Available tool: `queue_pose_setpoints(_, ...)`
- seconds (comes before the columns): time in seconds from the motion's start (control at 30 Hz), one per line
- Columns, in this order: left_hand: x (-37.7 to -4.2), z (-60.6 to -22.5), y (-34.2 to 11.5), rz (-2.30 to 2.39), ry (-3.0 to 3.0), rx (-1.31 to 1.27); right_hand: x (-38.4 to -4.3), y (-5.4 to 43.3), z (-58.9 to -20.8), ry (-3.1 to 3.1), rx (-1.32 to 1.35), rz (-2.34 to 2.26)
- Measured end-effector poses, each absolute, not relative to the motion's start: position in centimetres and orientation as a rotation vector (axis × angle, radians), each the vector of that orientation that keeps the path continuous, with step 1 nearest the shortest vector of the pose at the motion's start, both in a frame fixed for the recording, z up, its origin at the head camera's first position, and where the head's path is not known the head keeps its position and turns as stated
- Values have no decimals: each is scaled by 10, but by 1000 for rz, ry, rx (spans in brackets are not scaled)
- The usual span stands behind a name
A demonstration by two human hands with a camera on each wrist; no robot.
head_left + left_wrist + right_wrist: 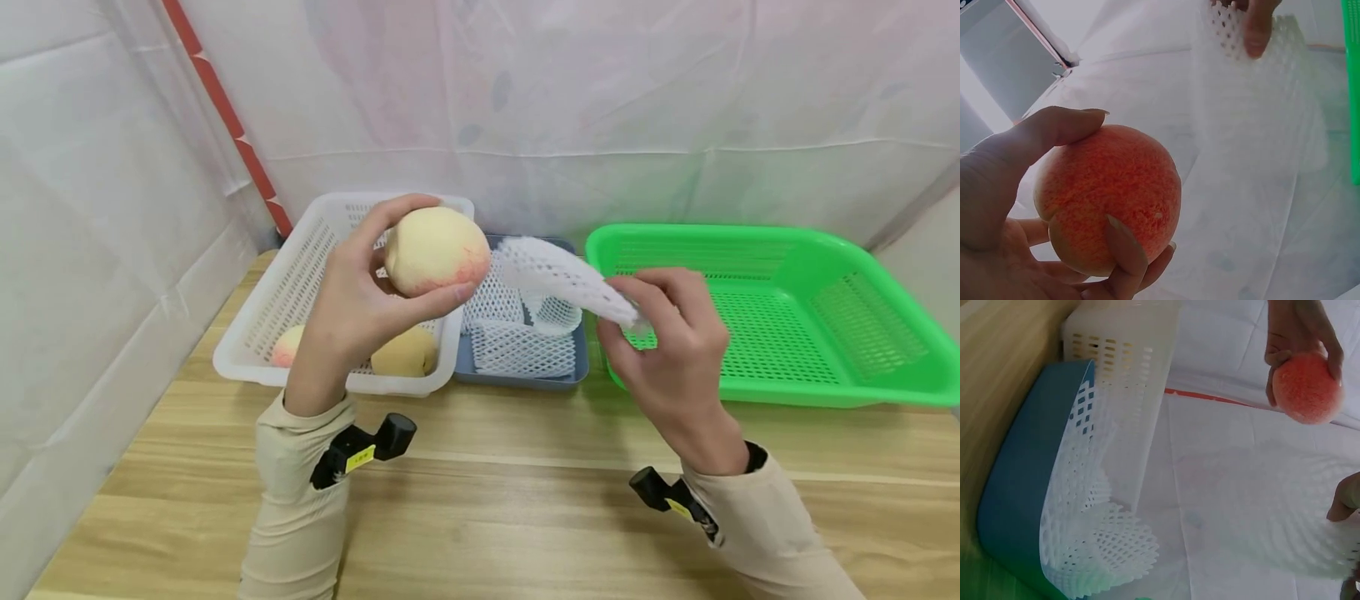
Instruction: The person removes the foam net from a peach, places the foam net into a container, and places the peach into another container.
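A pale yellow peach with a pink blush [438, 252] is held up in my left hand [337, 312], its thumb and fingers curled round the fruit. The left wrist view shows the redder side of the peach [1116, 194]. My right hand [671, 350] pinches a white foam net sleeve [562, 275] by one end, and the other end points toward the peach. In the right wrist view the sleeve [1260, 506] hangs below and apart from the peach [1307, 389]. Both are raised over a blue-grey tray [517, 382] that holds more foam nets [521, 348].
At left stands a white basket [255, 373] with a yellow fruit [403, 352] and another pink-tinged peach [287, 346] inside. A green basket [780, 396] is at right. Both baskets and the tray sit on a wooden table [495, 500], with a pale curtain [600, 108] behind.
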State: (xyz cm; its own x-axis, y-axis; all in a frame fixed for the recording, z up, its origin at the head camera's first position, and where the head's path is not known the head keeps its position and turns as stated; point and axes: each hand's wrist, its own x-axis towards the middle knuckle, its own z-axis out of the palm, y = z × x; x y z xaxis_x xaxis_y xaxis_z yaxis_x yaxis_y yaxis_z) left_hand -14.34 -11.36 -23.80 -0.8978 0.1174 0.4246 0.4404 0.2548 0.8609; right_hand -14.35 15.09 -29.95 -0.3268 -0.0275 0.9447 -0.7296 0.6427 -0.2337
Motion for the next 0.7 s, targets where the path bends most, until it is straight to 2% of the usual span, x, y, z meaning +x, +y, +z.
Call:
queue_pose_setpoints(0.2,-143,-235,-117,-1681,-2223,-484,-150,141,-311,-1728,579,633)
queue_pose_setpoints(0.4,-142,-236,-118,-1672,-2237,-485,-158,123,-329,-1769,725,466)
queue_pose_setpoints(0.7,-142,-237,-118,-1597,-2268,-486,-167,110,-334,-1746,741,452)
